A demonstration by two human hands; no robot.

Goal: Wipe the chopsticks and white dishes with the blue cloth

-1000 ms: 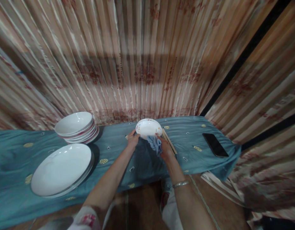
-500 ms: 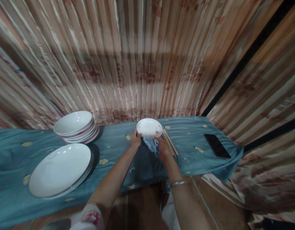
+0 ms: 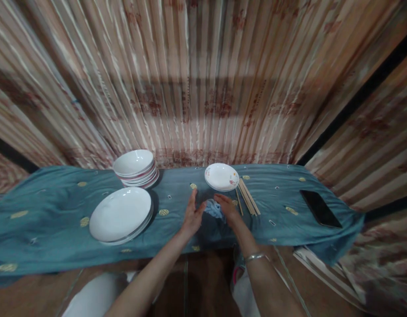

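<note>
A small white dish with flower marks (image 3: 222, 176) lies on a like one on the teal cloth of the table (image 3: 51, 211), just beyond my hands. My left hand (image 3: 192, 213) is open, fingers stretched out, empty, close to a crumpled blue rag (image 3: 214, 208). My right hand (image 3: 227, 208) has its fingers curled onto that rag, which lies on the cloth between the two hands. A metal bangle (image 3: 253, 256) circles my right wrist.
A stack of wide white plates (image 3: 120, 215) sits at left, with a stack of white bowls (image 3: 135, 167) behind it. Wooden chopsticks (image 3: 247, 199) lie right of the small dish. A black phone (image 3: 320, 208) rests near the table's right end. Striped curtains hang behind.
The small dish that both hands held up has been set down on the table. My hands have drawn back toward me, the right one keeping the rag. The view has shifted left.
</note>
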